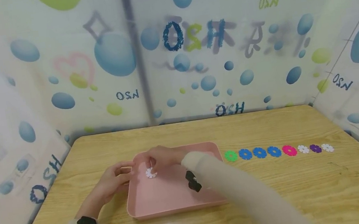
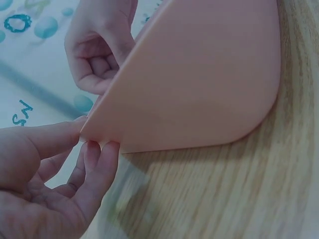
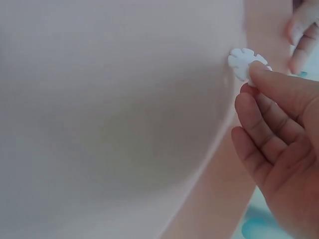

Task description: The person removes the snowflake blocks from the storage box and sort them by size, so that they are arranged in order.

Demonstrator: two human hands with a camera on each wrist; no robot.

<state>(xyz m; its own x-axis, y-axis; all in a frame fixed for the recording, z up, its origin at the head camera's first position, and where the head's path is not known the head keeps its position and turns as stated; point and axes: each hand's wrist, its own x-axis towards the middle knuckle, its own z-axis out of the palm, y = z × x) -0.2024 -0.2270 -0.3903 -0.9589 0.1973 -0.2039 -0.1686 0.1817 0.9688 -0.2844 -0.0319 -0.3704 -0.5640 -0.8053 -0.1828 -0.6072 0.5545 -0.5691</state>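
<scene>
A pink tray [image 1: 176, 188] lies on the wooden table. Inside its far left part, my right hand [image 1: 165, 156] pinches a white notched flower-shaped disc [image 1: 150, 173] between thumb and fingers. The right wrist view shows the disc [image 3: 241, 62] standing out past the thumb tip, close to the tray's wall, with the other fingers of the right hand [image 3: 284, 114] curled behind. My left hand [image 1: 115, 181] holds the tray's left rim. In the left wrist view, the thumb of the left hand [image 2: 55, 174] lies on the rim and its fingers press the outer wall [image 2: 189, 84].
Right of the tray, flower-shaped discs form a row on the table [image 1: 278, 193]: a green disc [image 1: 231, 156], several blue ones [image 1: 260, 153], a pink one [image 1: 289, 150], then a white [image 1: 303, 149], a purple [image 1: 315, 148] and another white [image 1: 327, 147]. A patterned curtain [image 1: 168, 79] hangs behind.
</scene>
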